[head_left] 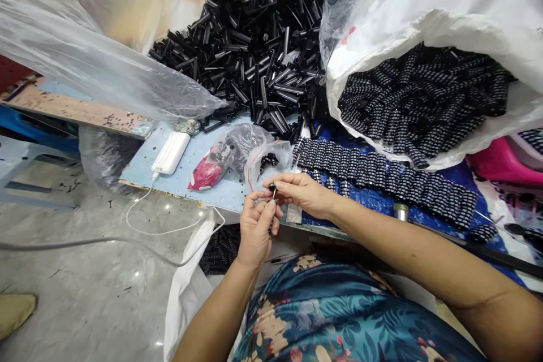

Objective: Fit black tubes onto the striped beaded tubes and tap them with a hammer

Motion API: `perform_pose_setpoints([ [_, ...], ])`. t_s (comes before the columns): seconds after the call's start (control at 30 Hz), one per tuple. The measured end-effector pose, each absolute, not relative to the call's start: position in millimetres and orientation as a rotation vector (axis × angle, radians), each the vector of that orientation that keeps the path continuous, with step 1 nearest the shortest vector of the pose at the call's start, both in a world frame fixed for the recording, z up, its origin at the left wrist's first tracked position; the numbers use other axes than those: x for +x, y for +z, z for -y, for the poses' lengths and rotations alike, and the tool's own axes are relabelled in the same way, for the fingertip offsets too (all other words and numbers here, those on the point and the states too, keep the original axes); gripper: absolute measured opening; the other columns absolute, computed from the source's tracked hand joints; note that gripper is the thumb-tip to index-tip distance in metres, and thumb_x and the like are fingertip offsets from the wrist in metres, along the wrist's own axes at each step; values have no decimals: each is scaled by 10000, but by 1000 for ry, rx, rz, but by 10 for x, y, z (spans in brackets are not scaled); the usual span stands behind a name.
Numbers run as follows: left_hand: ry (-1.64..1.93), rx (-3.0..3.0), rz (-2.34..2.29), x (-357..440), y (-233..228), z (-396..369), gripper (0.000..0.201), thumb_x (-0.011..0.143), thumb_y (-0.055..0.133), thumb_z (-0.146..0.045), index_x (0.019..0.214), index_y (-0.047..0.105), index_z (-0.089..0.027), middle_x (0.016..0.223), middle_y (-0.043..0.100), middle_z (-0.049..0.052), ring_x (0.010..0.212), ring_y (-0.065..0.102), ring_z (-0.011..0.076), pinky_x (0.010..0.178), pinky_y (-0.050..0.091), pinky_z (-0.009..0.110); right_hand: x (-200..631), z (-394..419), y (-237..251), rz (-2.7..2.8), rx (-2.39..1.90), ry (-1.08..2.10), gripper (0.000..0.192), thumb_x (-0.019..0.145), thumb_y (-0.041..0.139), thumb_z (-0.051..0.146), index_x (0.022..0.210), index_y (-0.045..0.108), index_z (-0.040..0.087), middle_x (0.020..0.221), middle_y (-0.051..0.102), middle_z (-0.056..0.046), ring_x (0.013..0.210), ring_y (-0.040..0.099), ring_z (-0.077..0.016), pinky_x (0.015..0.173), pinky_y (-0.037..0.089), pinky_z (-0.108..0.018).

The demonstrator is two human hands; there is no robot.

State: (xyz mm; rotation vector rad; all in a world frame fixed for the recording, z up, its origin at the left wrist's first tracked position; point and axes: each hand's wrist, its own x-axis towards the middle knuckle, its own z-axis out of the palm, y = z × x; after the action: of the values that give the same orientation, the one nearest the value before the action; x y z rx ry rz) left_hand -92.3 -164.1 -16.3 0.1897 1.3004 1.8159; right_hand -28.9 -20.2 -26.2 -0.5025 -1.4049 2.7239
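Note:
Above the table's front edge my left hand [257, 229] is closed around a thin metal pin [274, 193], its lower part hidden by the fingers. My right hand [303, 192] pinches a small black round piece [272, 186] at the pin's upper end. Just behind the fingers lies an open clear zip bag [271, 159] with small black parts inside. To the right, black cylinders with rows of light marks [365, 168] lie side by side on a blue sheet [311, 218].
A heap of black tubes [263, 56] fills the back. At right, a white sack [441, 25] holds more patterned cylinders. A white power bank [171, 153] with a cable and a pink-and-clear bag [207, 168] lie left. A small metal cylinder [401, 212] stands near the right forearm.

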Motion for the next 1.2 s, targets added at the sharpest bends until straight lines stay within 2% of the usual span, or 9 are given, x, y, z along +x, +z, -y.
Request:
perform_pose_setpoints([
  [0.5,1811,145,-1271,-886,-166,1667,476,809,740,-429,1078,450,-166,681,605,-3,438,410,41,423,292,145,-252,201,-244,1399,-402,2762,376,861,745,433,1097,665,151,944,681,-52,674,669,-117,687,553,-245],
  [0.63,1878,63,-1271,-849,-174,1635,576,800,753,-440,1189,415,-183,700,607,-6,476,440,52,429,317,135,-315,205,-241,1552,-397,2629,384,834,761,366,1126,638,149,934,675,-54,623,630,-115,619,544,-257],
  [0.7,1928,59,-1270,-840,-177,1616,651,815,743,-425,1308,374,-215,695,595,-20,480,439,54,436,330,133,-345,226,-224,1690,-352,2540,403,873,701,385,1185,626,141,850,663,-42,577,605,-121,588,534,-274],
  [0.83,2009,38,-1266,-855,-208,1592,754,811,748,-427,1428,342,-275,663,543,-54,443,406,46,423,332,139,-358,312,-149,2179,-237,1863,327,963,546,325,1188,671,123,746,648,-35,645,621,-138,662,517,-273],
  [0.93,2039,-5,-1258,-906,-232,1584,705,787,764,-455,1378,429,-268,647,526,-59,417,386,40,402,313,143,-382,327,-103,2290,-214,1761,341,1026,436,345,1172,664,137,715,645,-18,597,607,-117,625,495,-237],
  [1.0,2018,-7,-1243,-955,-227,1588,585,784,764,-458,1263,513,-238,680,565,-32,429,404,37,412,315,140,-451,256,-93,2371,-320,1625,340,1039,427,355,1208,622,134,736,646,-16,631,617,-127,634,489,-236],
  [1.07,1994,-10,-1214,-1003,-206,1595,467,793,750,-469,1125,547,-210,711,596,-6,438,420,40,420,315,142,-572,129,-95,2597,-469,1108,295,1025,464,318,1195,607,123,888,661,-61,783,636,-170,716,488,-274],
  [1.13,1987,-41,-1186,-1035,-177,1599,433,798,735,-488,1057,535,-204,703,595,-3,436,422,50,410,300,146,-720,-7,-105,2866,-571,516,231,1010,457,227,1117,622,105,1028,633,-117,891,623,-226,752,471,-317],
  [1.2,1981,-85,-1184,-1044,-155,1596,451,781,746,-492,1048,524,-204,708,594,-3,442,429,58,396,284,148,-854,-105,-127,3070,-569,195,232,990,417,143,1045,637,95,1066,603,-148,912,615,-260,729,461,-335],
])
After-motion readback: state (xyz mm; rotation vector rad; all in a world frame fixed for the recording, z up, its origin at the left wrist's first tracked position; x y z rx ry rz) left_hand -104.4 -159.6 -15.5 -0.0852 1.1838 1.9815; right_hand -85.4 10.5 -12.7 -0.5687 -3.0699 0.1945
